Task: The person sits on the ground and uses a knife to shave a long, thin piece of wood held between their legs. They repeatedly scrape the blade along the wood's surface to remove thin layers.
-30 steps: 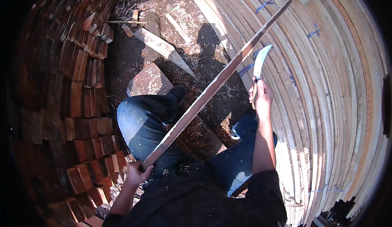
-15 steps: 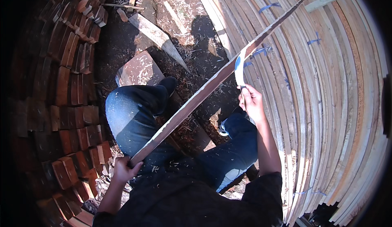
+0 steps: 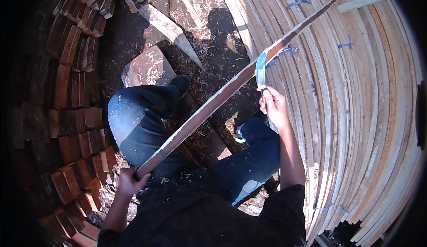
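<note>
A long, narrow strip of wood [image 3: 205, 110], brown on its face and pale along its rough upper edge, slants across my lap from lower left to upper right and narrows toward its far end. My left hand [image 3: 130, 183] is closed around the near end. In my right hand [image 3: 273, 107] is the short handle of a sickle [image 3: 260, 70]. Its curved, shiny blade lies against the strip, past the middle of its length. Most of the handle is hidden by my fingers.
Long pale planks [image 3: 356, 96] with blue ties are stacked on my right. Short reddish-brown blocks [image 3: 66, 180] are piled on my left. Ahead, a pointed board [image 3: 171, 33] and a flat wooden slab [image 3: 149, 67] lie on dirt scattered with shavings.
The view has shifted slightly. The sickle's blade has turned a little and now looks bluish instead of bright white. Both hands keep their holds.
</note>
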A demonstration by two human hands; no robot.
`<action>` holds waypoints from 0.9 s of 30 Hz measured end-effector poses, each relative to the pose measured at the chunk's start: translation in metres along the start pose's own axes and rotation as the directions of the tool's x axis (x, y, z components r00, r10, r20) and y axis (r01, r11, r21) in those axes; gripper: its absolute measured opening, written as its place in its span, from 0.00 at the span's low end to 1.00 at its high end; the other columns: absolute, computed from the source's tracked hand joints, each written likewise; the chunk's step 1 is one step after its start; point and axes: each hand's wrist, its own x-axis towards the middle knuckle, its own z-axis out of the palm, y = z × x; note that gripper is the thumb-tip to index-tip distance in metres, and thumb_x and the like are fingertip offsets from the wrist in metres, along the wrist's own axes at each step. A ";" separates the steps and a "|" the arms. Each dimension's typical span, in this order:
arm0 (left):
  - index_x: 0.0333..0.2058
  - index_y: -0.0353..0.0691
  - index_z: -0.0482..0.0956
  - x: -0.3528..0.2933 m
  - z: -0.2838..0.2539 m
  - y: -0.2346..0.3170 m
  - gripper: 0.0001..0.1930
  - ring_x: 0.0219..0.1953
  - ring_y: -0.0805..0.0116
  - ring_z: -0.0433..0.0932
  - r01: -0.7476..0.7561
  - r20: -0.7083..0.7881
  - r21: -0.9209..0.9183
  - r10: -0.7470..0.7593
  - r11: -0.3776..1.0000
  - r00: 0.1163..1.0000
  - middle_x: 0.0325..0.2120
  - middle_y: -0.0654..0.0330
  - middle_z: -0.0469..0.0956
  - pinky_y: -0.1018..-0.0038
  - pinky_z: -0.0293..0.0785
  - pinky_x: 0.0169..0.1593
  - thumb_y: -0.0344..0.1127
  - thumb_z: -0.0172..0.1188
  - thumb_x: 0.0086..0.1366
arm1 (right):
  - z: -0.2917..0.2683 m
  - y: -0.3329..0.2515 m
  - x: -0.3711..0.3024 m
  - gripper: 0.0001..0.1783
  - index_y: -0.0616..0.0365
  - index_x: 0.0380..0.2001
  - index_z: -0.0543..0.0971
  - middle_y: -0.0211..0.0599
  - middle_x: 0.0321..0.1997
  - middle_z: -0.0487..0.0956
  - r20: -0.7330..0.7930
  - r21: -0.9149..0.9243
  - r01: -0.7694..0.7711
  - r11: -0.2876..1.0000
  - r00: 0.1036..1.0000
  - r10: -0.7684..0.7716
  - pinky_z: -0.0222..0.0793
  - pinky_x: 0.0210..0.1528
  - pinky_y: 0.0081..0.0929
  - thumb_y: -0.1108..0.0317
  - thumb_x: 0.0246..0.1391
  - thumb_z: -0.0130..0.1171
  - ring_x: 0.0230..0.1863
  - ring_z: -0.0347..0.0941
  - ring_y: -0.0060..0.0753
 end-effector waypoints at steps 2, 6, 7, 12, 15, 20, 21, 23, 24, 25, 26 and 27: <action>0.09 0.37 0.66 0.000 -0.003 -0.002 0.24 0.09 0.58 0.69 -0.011 0.007 0.017 0.011 1.000 1.000 0.05 0.53 0.65 0.69 0.62 0.15 0.44 0.73 0.43 | 0.002 -0.003 -0.004 0.16 0.63 0.41 0.74 0.25 0.16 0.66 0.036 0.143 -0.071 0.987 0.997 0.067 0.55 0.15 0.15 0.60 0.67 0.45 0.14 0.58 0.14; 0.09 0.37 0.66 -0.002 -0.002 -0.003 0.25 0.09 0.57 0.69 0.011 0.012 0.003 -0.011 1.000 1.000 0.05 0.53 0.64 0.68 0.61 0.15 0.44 0.73 0.43 | -0.013 -0.010 0.001 0.15 0.62 0.41 0.74 0.25 0.16 0.66 -0.224 0.382 0.055 0.923 0.974 0.035 0.55 0.15 0.14 0.61 0.66 0.46 0.14 0.59 0.13; 0.09 0.37 0.65 -0.002 -0.002 -0.002 0.25 0.09 0.56 0.69 0.026 0.008 -0.012 -0.025 1.000 1.000 0.05 0.53 0.64 0.68 0.61 0.15 0.45 0.73 0.43 | -0.010 -0.006 -0.002 0.13 0.61 0.40 0.74 0.24 0.16 0.66 -0.124 0.175 0.011 0.984 0.992 0.011 0.55 0.15 0.14 0.62 0.66 0.47 0.14 0.59 0.12; 0.09 0.37 0.65 -0.004 -0.001 -0.005 0.25 0.09 0.56 0.69 0.009 0.022 0.011 -0.009 1.000 1.000 0.06 0.53 0.64 0.68 0.61 0.16 0.44 0.73 0.43 | -0.015 -0.007 -0.008 0.12 0.61 0.39 0.73 0.24 0.15 0.66 0.020 -0.045 -0.055 0.997 0.998 0.056 0.54 0.15 0.14 0.63 0.67 0.45 0.13 0.57 0.12; 0.09 0.37 0.65 -0.003 0.000 -0.005 0.25 0.09 0.57 0.69 0.030 0.022 -0.012 -0.030 0.999 0.999 0.06 0.53 0.64 0.68 0.61 0.16 0.44 0.73 0.43 | -0.007 -0.001 -0.004 0.13 0.60 0.37 0.73 0.24 0.15 0.65 -0.225 0.225 0.102 0.969 0.973 -0.051 0.54 0.15 0.14 0.63 0.67 0.44 0.13 0.57 0.13; 0.09 0.37 0.65 -0.004 -0.003 -0.007 0.24 0.09 0.57 0.69 0.005 0.027 0.035 -0.006 0.999 1.000 0.06 0.52 0.65 0.68 0.61 0.16 0.42 0.73 0.44 | -0.007 0.002 -0.002 0.14 0.61 0.37 0.72 0.25 0.15 0.66 0.029 -0.227 0.092 0.969 0.996 -0.088 0.54 0.14 0.14 0.61 0.67 0.43 0.12 0.59 0.13; 0.09 0.37 0.65 -0.002 -0.002 -0.001 0.24 0.09 0.57 0.69 0.011 0.022 0.015 -0.012 1.000 1.000 0.06 0.52 0.65 0.68 0.61 0.16 0.42 0.73 0.44 | -0.012 -0.005 0.001 0.14 0.59 0.36 0.71 0.25 0.15 0.66 -0.080 0.040 0.031 0.999 0.996 -0.027 0.53 0.13 0.14 0.60 0.67 0.43 0.12 0.58 0.13; 0.09 0.37 0.64 -0.004 0.004 -0.006 0.25 0.09 0.58 0.69 0.054 0.017 -0.053 -0.053 0.997 0.998 0.06 0.52 0.65 0.69 0.60 0.16 0.43 0.73 0.44 | -0.007 -0.004 0.003 0.13 0.56 0.33 0.71 0.24 0.16 0.66 -0.230 0.211 0.115 0.971 0.971 -0.065 0.53 0.14 0.13 0.59 0.66 0.46 0.13 0.58 0.12; 0.09 0.37 0.64 -0.001 0.003 -0.008 0.25 0.09 0.58 0.68 0.068 0.019 -0.078 -0.066 0.995 0.998 0.06 0.53 0.65 0.69 0.60 0.16 0.44 0.73 0.44 | -0.004 0.001 0.001 0.11 0.56 0.33 0.70 0.24 0.16 0.67 -0.211 0.048 0.092 0.995 0.974 -0.080 0.53 0.16 0.14 0.60 0.64 0.50 0.14 0.58 0.12; 0.09 0.37 0.64 0.003 0.002 -0.002 0.25 0.09 0.59 0.68 0.015 0.000 -0.031 -0.015 0.999 1.000 0.05 0.53 0.64 0.69 0.60 0.16 0.43 0.73 0.44 | 0.008 -0.008 -0.005 0.09 0.58 0.32 0.70 0.23 0.18 0.67 0.018 -0.538 0.165 0.827 0.983 -0.184 0.54 0.19 0.15 0.67 0.58 0.59 0.17 0.58 0.12; 0.09 0.37 0.64 0.001 0.001 -0.004 0.25 0.08 0.60 0.67 0.006 0.020 -0.024 -0.006 1.000 1.000 0.05 0.54 0.64 0.69 0.60 0.15 0.42 0.73 0.44 | 0.011 0.011 -0.008 0.12 0.63 0.32 0.70 0.27 0.18 0.71 0.042 -0.395 0.211 0.894 0.977 -0.211 0.59 0.20 0.22 0.69 0.53 0.64 0.18 0.67 0.15; 0.09 0.37 0.63 -0.002 0.000 -0.008 0.25 0.08 0.61 0.67 0.000 0.026 -0.008 0.000 1.000 1.000 0.05 0.54 0.64 0.69 0.60 0.15 0.42 0.73 0.45 | 0.007 0.011 -0.002 0.11 0.63 0.30 0.70 0.27 0.18 0.71 0.012 -0.412 0.193 0.890 0.978 -0.206 0.60 0.20 0.21 0.70 0.53 0.63 0.19 0.66 0.14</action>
